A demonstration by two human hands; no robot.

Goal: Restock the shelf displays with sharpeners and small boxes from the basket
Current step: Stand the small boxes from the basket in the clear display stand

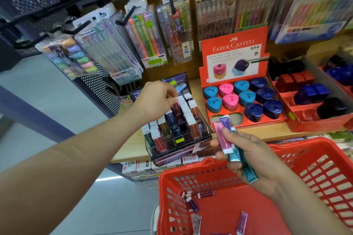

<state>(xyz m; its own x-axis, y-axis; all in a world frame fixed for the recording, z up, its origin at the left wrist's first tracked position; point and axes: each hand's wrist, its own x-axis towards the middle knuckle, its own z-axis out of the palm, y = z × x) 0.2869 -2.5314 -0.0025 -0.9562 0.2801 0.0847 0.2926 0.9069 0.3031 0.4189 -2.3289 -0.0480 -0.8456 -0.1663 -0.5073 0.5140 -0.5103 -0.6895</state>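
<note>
Shelf rack [172, 146] full of small boxes [188, 112] — left grip [156, 99] pinches one; right grip [246, 150] holds several; basket [191, 171], few.

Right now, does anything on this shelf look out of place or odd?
The Faber-Castell tray has two bare slots at its front left. The red tray to its right is patchier, mostly bare. Nothing looks spilled.
</note>
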